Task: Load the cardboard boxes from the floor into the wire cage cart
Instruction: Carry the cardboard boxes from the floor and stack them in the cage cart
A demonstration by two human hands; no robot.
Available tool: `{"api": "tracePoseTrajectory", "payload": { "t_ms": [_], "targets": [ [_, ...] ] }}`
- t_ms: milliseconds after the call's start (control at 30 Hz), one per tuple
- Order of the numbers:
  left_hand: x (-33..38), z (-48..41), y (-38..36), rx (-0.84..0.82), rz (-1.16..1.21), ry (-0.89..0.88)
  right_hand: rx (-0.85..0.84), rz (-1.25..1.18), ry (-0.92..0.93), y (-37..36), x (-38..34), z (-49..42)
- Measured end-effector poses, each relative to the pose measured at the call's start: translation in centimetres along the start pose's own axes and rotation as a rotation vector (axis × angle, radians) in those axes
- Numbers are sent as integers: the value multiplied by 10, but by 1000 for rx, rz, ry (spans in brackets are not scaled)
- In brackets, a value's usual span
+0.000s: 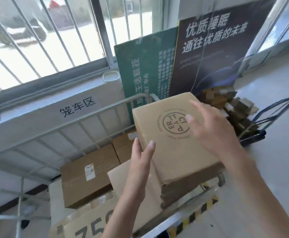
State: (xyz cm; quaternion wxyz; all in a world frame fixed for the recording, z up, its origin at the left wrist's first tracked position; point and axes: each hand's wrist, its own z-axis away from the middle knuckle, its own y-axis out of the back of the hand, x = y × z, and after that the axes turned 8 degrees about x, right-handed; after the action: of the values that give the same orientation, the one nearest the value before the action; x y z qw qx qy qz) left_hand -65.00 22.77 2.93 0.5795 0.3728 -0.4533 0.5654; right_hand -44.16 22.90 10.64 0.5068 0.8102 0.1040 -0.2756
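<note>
placing step, nearly done — the stamped box (173,138) sits tilted atop other cartons inside the wire cage cart (42,145). left hand (141,158) flat against its edge, right hand (207,127) spread above, neither gripping — next, nudge it square

The top box (173,134) under your hands is matt brown cardboard, its near corner frayed and rough — the box with the white paper label (87,181) looks the same. Your cage cart (54,134) is pale painted metal, smooth. The dark poster (209,54) behind has a slight sheen.
</note>
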Motion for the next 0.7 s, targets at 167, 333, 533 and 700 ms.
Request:
{"api": "tracePoseTrajectory", "payload": {
  "t_ms": [167, 333, 533, 700],
  "targets": [
    [-11, -6, -35, 8, 31, 118, -393, 182, -493, -18, 103, -23],
    [-22, 1, -4, 68, -70, 57, -242, 214, -427, -29, 89, 15],
    [-27, 24, 104, 249, -131, 39, -335, 26, -315, -54, -1, 77],
    [-35, 43, 231, 523, -163, 61, -465, -187, -216, -129, -94, 114]
  ]
}}
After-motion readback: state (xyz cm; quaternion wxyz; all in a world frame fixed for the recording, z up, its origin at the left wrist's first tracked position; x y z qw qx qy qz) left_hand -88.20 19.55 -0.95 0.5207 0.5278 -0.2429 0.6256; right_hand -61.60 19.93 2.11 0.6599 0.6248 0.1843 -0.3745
